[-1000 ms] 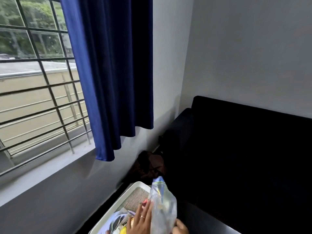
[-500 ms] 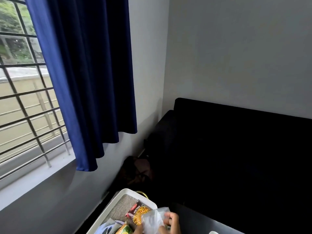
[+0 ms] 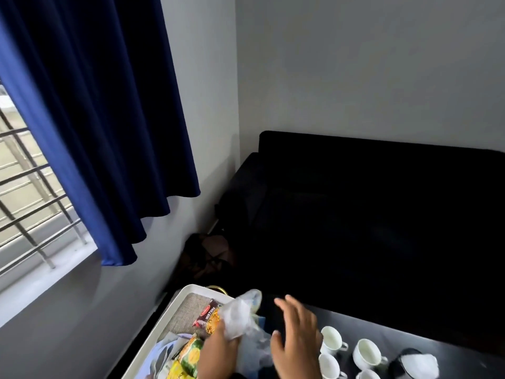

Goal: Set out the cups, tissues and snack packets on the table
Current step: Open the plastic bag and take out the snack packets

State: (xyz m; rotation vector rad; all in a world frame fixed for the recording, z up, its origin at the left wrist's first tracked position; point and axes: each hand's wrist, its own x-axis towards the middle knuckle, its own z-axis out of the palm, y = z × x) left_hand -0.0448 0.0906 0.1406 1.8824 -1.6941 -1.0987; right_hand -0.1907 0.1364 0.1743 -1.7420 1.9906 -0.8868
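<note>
Your left hand [image 3: 218, 351] comes up from the bottom edge with its grip clamped on a crumpled clear plastic bag [image 3: 240, 318]; what the bag contains is too blurred to tell. Your right hand [image 3: 295, 340] hovers just beside the bag over the desk [image 3: 382, 335], fingers spread apart and holding nothing. Both wrists are cut off by the frame.

To the left, the white tray [image 3: 175, 305] sits on the desk's left end, its near part out of view. Inside lie snack packets: a dark one printed "MIXTURE" [image 3: 209, 315] near the far end and a yellow-green one [image 3: 191, 354] nearer you, partly hidden by your left hand. Something pale blue and white [image 3: 164, 354] lies at the tray's near left; you cannot tell what it is.

To the right of your hand, white cups [image 3: 366, 351] stand upright on the dark desk, the nearest ones cut off below. Beyond them at the right sits a dark holder with white tissues [image 3: 418, 365].

Farther off, a black sofa [image 3: 382, 214] fills the corner, its detail lost in shadow, with a dark bag [image 3: 207, 255] on the floor beside it. A blue curtain [image 3: 95, 119] hangs by a barred window [image 3: 27, 201].
</note>
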